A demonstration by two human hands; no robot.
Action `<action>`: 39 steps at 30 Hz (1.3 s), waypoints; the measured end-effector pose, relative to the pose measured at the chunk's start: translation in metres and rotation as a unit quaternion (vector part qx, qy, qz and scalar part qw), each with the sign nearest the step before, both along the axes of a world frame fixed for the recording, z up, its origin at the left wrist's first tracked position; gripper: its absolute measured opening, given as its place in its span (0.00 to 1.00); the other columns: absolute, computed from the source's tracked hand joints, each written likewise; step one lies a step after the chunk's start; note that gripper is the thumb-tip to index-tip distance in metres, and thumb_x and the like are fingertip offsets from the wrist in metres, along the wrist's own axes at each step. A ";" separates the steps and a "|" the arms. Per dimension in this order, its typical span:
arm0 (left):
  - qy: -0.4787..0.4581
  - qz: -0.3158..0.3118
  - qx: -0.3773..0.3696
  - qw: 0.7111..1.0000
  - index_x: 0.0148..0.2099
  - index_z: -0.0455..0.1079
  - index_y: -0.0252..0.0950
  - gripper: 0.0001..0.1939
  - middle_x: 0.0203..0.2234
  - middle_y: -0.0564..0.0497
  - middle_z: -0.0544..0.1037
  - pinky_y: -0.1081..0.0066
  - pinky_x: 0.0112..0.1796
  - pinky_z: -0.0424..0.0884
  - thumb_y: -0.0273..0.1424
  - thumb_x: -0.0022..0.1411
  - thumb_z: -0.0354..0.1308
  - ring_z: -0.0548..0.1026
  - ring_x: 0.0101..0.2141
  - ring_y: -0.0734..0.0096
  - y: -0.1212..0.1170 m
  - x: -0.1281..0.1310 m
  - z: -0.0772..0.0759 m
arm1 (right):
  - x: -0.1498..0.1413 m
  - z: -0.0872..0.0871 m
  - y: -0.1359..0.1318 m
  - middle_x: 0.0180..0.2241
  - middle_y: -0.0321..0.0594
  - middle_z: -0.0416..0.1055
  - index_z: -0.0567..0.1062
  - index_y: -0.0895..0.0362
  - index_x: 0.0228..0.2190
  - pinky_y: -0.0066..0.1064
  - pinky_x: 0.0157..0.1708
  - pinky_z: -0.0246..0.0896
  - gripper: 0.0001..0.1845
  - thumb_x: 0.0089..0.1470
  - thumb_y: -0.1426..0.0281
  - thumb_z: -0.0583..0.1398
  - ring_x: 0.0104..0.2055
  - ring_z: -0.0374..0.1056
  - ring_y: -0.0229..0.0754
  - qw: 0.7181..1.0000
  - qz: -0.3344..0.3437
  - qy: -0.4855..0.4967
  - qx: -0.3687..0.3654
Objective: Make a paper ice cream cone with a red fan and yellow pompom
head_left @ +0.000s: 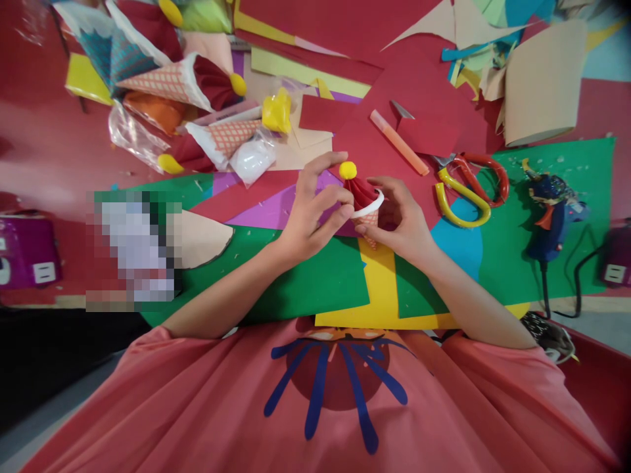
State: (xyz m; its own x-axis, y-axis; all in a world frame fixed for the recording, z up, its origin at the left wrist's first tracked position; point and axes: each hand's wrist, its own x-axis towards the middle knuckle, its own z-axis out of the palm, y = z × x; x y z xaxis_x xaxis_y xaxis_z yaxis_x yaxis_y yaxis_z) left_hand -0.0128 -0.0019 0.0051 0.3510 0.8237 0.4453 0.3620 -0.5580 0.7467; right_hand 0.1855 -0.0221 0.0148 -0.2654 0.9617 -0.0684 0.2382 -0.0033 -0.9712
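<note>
A small paper ice cream cone [367, 226] is held upright in front of me, with a waffle pattern, a white rim and a pleated dark red top. A yellow ball [348, 171] sits on its tip. My right hand [401, 223] is closed around the cone's right side, thumb across the front. From the left, my left hand [315, 213] pinches at the white rim with thumb and finger, its index finger raised near the ball. Part of the cone is hidden by my fingers.
Finished-looking cones [165, 82] and bagged clay [254, 157] lie at the back left. Scissors [463, 197], an orange stick [399, 141] and a blue glue gun [549, 217] with a cord lie right. Paper scraps and a beige paper roll [539, 85] cover the back.
</note>
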 end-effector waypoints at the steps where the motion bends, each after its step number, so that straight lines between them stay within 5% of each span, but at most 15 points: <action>1: 0.006 -0.001 0.004 1.000 0.40 0.68 0.46 0.11 0.59 0.51 0.66 0.50 0.59 0.66 0.43 0.69 0.48 0.65 0.60 0.58 0.000 0.000 0.000 | 0.000 0.000 0.000 0.46 0.41 0.71 0.67 0.50 0.53 0.38 0.33 0.71 0.35 0.45 0.54 0.69 0.36 0.72 0.43 1.000 0.001 -0.003 0.004; 11: 0.049 -0.019 0.012 0.999 0.41 0.68 0.45 0.10 0.65 0.53 0.60 0.52 0.62 0.63 0.40 0.69 0.48 0.62 0.64 0.60 -0.002 -0.001 0.004 | 0.000 -0.002 0.001 0.52 0.45 0.70 0.67 0.52 0.52 0.46 0.47 0.72 0.35 0.45 0.53 0.69 0.52 0.71 0.53 0.999 -0.008 -0.019 0.033; 19: -0.015 -0.007 0.005 1.000 0.38 0.69 0.45 0.09 0.65 0.55 0.60 0.53 0.63 0.63 0.39 0.69 0.50 0.61 0.64 0.62 -0.002 0.003 -0.005 | 0.000 0.007 0.002 0.40 0.38 0.76 0.62 0.50 0.54 0.43 0.41 0.75 0.34 0.50 0.56 0.67 0.41 0.76 0.46 0.991 0.052 0.096 -0.072; 26: -0.059 0.021 -0.005 0.998 0.40 0.70 0.45 0.09 0.60 0.53 0.66 0.53 0.62 0.66 0.39 0.69 0.50 0.67 0.60 0.63 -0.003 0.002 -0.001 | 0.000 0.006 0.003 0.46 0.41 0.75 0.63 0.51 0.52 0.45 0.45 0.75 0.33 0.48 0.57 0.68 0.45 0.75 0.47 0.994 0.041 0.098 -0.033; 30: -0.067 0.036 0.047 0.996 0.42 0.71 0.46 0.06 0.58 0.54 0.68 0.58 0.59 0.70 0.35 0.68 0.53 0.68 0.59 0.67 -0.006 0.001 0.005 | -0.001 0.003 0.002 0.42 0.40 0.75 0.62 0.50 0.51 0.44 0.40 0.76 0.34 0.47 0.54 0.68 0.40 0.76 0.46 0.996 0.030 0.077 -0.032; 39: 0.030 0.041 0.171 0.984 0.52 0.72 0.48 0.14 0.61 0.52 0.66 0.57 0.55 0.70 0.35 0.68 0.50 0.69 0.57 0.62 -0.004 -0.003 0.006 | -0.001 -0.002 0.003 0.39 0.37 0.71 0.60 0.48 0.50 0.40 0.35 0.75 0.35 0.45 0.52 0.68 0.36 0.73 0.43 0.997 -0.004 0.076 -0.026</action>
State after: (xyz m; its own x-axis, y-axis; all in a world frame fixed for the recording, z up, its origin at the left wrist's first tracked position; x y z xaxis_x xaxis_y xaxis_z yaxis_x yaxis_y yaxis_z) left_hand -0.0163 -0.0063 0.0107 0.3240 0.6564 0.6813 0.4535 -0.7397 0.4971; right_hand 0.1848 -0.0190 0.0131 -0.2680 0.9603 -0.0777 0.0876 -0.0560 -0.9946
